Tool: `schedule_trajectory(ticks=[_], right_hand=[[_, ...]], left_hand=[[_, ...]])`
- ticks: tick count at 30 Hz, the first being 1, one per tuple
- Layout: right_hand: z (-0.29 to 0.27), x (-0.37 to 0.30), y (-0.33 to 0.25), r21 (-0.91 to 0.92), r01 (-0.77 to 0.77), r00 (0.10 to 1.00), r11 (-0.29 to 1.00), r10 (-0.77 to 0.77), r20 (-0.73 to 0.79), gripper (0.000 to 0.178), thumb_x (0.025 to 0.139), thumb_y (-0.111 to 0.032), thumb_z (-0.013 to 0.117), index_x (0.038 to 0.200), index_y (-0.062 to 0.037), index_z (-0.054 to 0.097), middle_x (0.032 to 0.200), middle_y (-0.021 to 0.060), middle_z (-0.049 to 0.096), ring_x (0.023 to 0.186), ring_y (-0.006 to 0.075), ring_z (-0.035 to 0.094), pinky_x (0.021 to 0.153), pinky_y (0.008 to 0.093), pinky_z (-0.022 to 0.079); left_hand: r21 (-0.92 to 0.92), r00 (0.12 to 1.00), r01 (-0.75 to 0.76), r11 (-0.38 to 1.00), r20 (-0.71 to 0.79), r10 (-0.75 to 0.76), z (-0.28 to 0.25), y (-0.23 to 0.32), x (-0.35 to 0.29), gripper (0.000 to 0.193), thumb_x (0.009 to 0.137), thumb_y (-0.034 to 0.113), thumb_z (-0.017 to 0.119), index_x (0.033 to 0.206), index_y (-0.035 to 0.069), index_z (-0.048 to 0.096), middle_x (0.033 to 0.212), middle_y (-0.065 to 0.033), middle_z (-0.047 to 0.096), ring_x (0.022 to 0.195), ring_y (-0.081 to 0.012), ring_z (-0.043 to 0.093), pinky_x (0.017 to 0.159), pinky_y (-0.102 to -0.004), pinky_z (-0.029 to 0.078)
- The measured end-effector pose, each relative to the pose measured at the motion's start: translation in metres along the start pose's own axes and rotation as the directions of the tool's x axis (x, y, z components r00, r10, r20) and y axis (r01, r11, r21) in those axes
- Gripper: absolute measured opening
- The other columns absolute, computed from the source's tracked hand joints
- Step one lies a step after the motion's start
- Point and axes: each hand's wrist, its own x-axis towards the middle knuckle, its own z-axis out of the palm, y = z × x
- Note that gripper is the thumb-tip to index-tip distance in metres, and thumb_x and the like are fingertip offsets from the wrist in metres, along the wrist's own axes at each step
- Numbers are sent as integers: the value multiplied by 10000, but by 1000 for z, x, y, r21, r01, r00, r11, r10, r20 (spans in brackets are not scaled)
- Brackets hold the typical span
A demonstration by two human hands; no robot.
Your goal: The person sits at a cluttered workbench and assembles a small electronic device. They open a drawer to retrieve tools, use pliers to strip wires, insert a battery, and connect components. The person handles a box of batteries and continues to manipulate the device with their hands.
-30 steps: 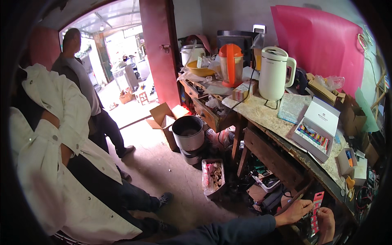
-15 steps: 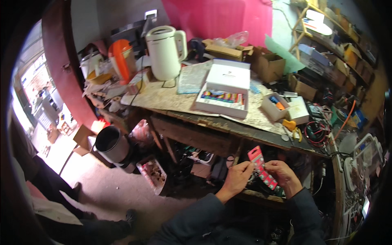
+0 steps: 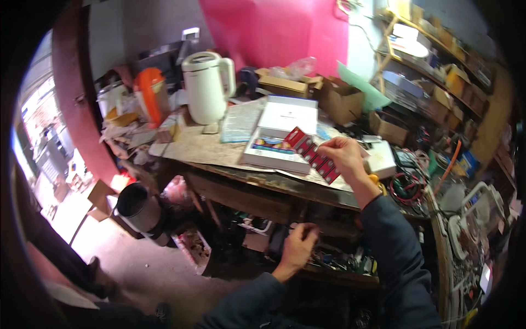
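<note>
My right hand (image 3: 344,156) is raised over the front of the workbench. It pinches a long red blister card of button cells (image 3: 311,156) by its side edge, and the card slants in front of an open white box (image 3: 286,116). Several colourful items lie in the lower half of that box, partly covered by the card. Lower down, in front of an open drawer (image 3: 342,273), my left hand (image 3: 298,245) is apart from the card. Its thumb and fingers are closed together; anything between them is too small to tell.
A white jug-shaped appliance (image 3: 205,90) and an orange jug (image 3: 152,96) stand at the back left. Cardboard boxes (image 3: 339,100) line the rear, with coiled cables (image 3: 406,188) at the right. A dark pot (image 3: 138,206) stands left of the bench. Another person's legs (image 3: 60,247) show at far left.
My right hand has lifted the red card up and forward, from over the drawer to in front of the white box. My left hand has let go of the card and moved down and left.
</note>
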Motion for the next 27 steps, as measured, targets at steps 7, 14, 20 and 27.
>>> schedule_trajectory(ticks=[7,14,20,27], right_hand=[[-1,73,55,-506,106,970,856,-202,-138,200,740,-147,774,887,-11,781,754,120,744,714,174,702,700,337,543],[0,52,35,-149,248,964,957,-259,-64,112,913,-104,737,891,6,739,720,5,654,634,78,603,593,227,478],[-10,-59,31,271,-163,984,949,137,113,202,958,-167,701,1042,14,730,831,40,684,726,130,640,695,294,536],[-40,-194,35,655,-301,927,693,373,31,167,963,-62,698,1101,31,713,937,97,728,771,145,695,713,305,615]], left_hand=[[184,978,-124,975,191,89,15,1,-5,641,861,113,741,1435,32,470,1275,-140,629,1235,-240,593,1032,-369,466],[151,957,-165,975,265,121,7,-4,-1,688,860,73,650,1504,-2,420,1447,-203,539,1368,-310,506,1151,-347,365],[348,899,-437,830,138,415,-11,-22,14,501,891,183,729,1351,51,578,1271,-130,647,1217,-264,587,1066,-387,445],[-365,946,140,920,324,-16,-6,9,5,659,940,-111,600,1529,-56,311,1328,-180,581,1174,-298,656,992,-404,583]])
